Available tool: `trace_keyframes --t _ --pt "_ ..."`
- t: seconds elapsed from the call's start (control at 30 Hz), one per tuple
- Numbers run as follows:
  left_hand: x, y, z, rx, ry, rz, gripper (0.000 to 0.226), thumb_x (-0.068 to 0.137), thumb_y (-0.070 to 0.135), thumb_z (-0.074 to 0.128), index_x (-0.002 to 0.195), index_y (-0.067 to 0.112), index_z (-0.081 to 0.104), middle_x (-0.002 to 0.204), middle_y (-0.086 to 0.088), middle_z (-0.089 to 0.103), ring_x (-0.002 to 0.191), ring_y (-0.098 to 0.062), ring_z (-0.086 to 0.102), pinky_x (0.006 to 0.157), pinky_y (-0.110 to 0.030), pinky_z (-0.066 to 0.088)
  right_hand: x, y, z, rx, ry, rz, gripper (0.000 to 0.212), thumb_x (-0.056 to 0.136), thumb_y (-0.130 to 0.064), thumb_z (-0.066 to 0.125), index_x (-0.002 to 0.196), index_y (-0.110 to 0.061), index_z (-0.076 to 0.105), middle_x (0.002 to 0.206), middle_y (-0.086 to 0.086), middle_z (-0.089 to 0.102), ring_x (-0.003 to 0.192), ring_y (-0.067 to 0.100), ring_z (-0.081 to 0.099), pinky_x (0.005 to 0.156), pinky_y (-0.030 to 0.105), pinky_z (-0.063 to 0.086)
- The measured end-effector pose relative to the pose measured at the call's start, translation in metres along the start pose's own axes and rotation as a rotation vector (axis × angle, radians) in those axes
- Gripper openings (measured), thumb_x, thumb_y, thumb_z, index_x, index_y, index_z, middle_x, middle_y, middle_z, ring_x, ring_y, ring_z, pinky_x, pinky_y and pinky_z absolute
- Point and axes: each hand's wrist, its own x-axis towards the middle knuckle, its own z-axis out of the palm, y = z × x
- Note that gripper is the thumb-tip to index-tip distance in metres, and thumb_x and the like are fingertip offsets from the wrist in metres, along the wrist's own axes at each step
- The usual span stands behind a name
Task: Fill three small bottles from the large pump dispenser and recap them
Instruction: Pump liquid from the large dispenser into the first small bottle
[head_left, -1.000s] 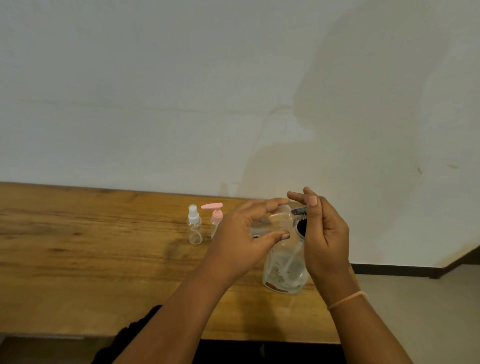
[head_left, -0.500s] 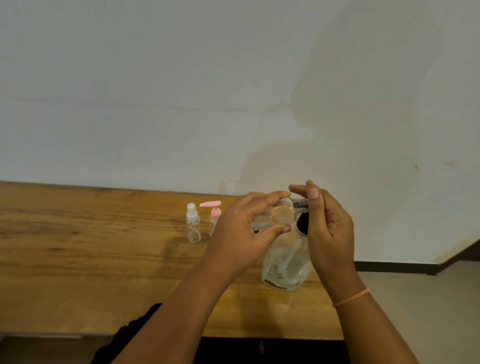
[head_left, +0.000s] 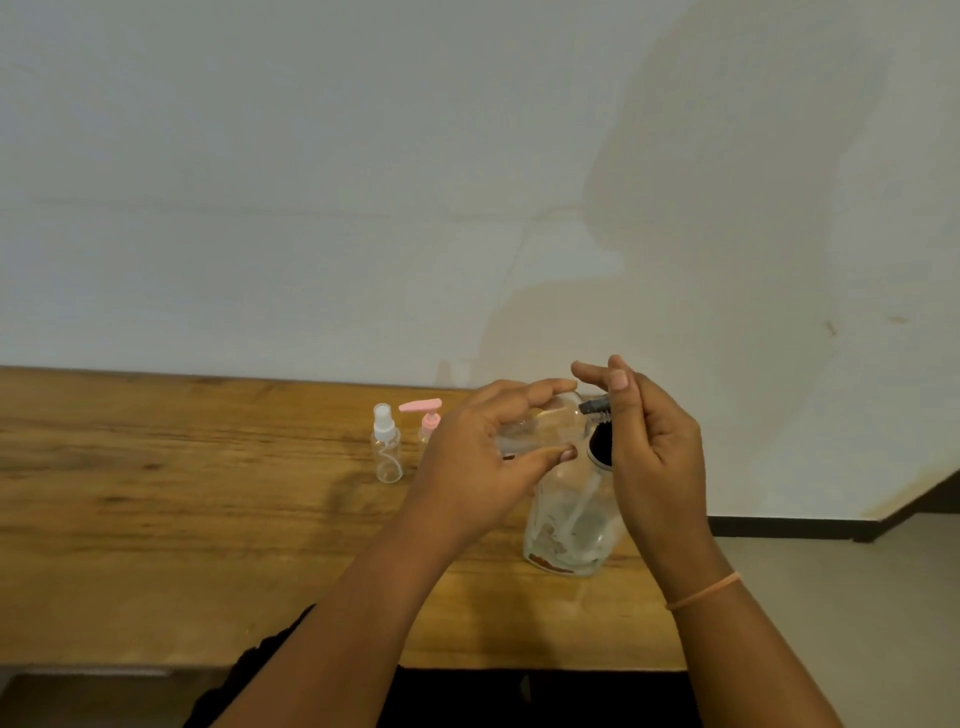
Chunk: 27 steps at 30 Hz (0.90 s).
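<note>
The large clear pump dispenser (head_left: 569, 525) stands on the wooden table (head_left: 156, 545) near its right end. My left hand (head_left: 478, 462) holds a small clear bottle (head_left: 540, 428) on its side, its mouth against the dispenser's black nozzle (head_left: 595, 404). My right hand (head_left: 649, 447) rests on the black pump head (head_left: 601, 447), fingers over the top. A small clear spray bottle (head_left: 387, 447) with a white top stands to the left. Beside it is a small bottle with a pink pump top (head_left: 427, 415), partly hidden by my left hand.
The table runs along a plain pale wall (head_left: 363, 182). Its right end lies just past the dispenser, with floor and a dark skirting strip (head_left: 789, 527) beyond. The table's front edge is close to my body.
Both hands and the held bottle have risen slightly in view as the camera shifted. The grips look the same.
</note>
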Motion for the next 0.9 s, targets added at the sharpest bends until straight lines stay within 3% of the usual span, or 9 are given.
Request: trace_keyframes --t 0.07,0.13,0.3,0.4,0.53,0.57,0.73,0.9 --pt "-0.001 0.001 -0.001 0.008 0.006 0.012 0.057 0.072 0.022 0.08 0.106 0.058 0.05 0.101 0.023 0.061 0.098 0.011 0.053 0.079 0.0 0.038 0.0 -0.002 0.001 -0.011 -0.005 -0.007 0.029 0.096 -0.038 0.037 0.104 -0.03 0.065 0.113 -0.016 0.065 0.13 0.002 0.043 0.092 0.006 0.038" --pt "-0.001 -0.001 0.001 -0.01 0.004 0.001 0.057 0.072 0.022 0.08 0.107 0.057 0.052 0.103 0.022 0.061 0.1 0.011 0.053 0.08 0.001 0.039 0.0 0.003 0.001 -0.025 0.003 -0.024 0.029 0.099 -0.039 0.037 0.104 -0.031 0.064 0.112 -0.015 0.065 0.128 0.003 0.045 0.096 0.01 0.04" --pt "-0.002 -0.007 0.006 -0.004 -0.014 -0.066 0.057 0.072 0.025 0.08 0.106 0.06 0.051 0.108 0.023 0.06 0.103 0.014 0.051 0.081 0.002 0.038 -0.002 0.02 0.002 -0.115 0.01 -0.022 0.04 0.094 -0.05 0.029 0.104 -0.033 0.065 0.11 -0.014 0.067 0.124 0.0 0.048 0.103 0.048 0.04" --pt "-0.004 -0.006 0.006 0.0 -0.012 -0.063 0.058 0.072 0.025 0.08 0.106 0.061 0.049 0.11 0.022 0.061 0.101 0.013 0.053 0.08 0.001 0.04 -0.004 0.018 0.003 -0.093 0.01 0.009 0.04 0.092 -0.052 0.029 0.103 -0.036 0.064 0.111 -0.017 0.066 0.125 -0.001 0.046 0.105 0.047 0.039" --pt "-0.002 -0.001 0.006 -0.017 0.023 0.004 0.058 0.072 0.022 0.079 0.109 0.057 0.051 0.107 0.021 0.061 0.102 0.009 0.053 0.081 -0.001 0.04 -0.001 0.005 0.002 0.006 0.037 -0.022 0.029 0.095 -0.042 0.037 0.102 -0.037 0.064 0.113 -0.012 0.066 0.127 0.004 0.046 0.101 0.023 0.041" --pt "-0.002 -0.001 0.006 -0.012 0.027 0.017 0.058 0.072 0.022 0.079 0.11 0.056 0.051 0.107 0.021 0.061 0.102 0.007 0.054 0.083 -0.002 0.04 0.0 0.003 0.002 0.002 0.036 -0.038 0.028 0.095 -0.041 0.037 0.102 -0.038 0.064 0.113 -0.014 0.066 0.128 0.001 0.045 0.101 0.022 0.04" --pt "-0.002 -0.003 0.006 -0.004 0.015 0.003 0.057 0.073 0.024 0.079 0.11 0.057 0.05 0.109 0.022 0.06 0.103 0.01 0.052 0.08 0.001 0.039 -0.001 0.01 0.002 -0.072 0.052 -0.061 0.032 0.093 -0.049 0.031 0.101 -0.043 0.061 0.109 -0.027 0.063 0.127 -0.001 0.045 0.107 0.05 0.036" --pt "-0.002 -0.008 0.005 0.021 -0.005 -0.052 0.057 0.074 0.026 0.078 0.107 0.061 0.047 0.108 0.026 0.057 0.1 0.02 0.048 0.077 0.005 0.036 -0.001 0.018 0.006 -0.142 0.046 -0.041 0.034 0.093 -0.054 0.028 0.099 -0.044 0.06 0.104 -0.025 0.065 0.123 0.006 0.051 0.104 0.057 0.035"
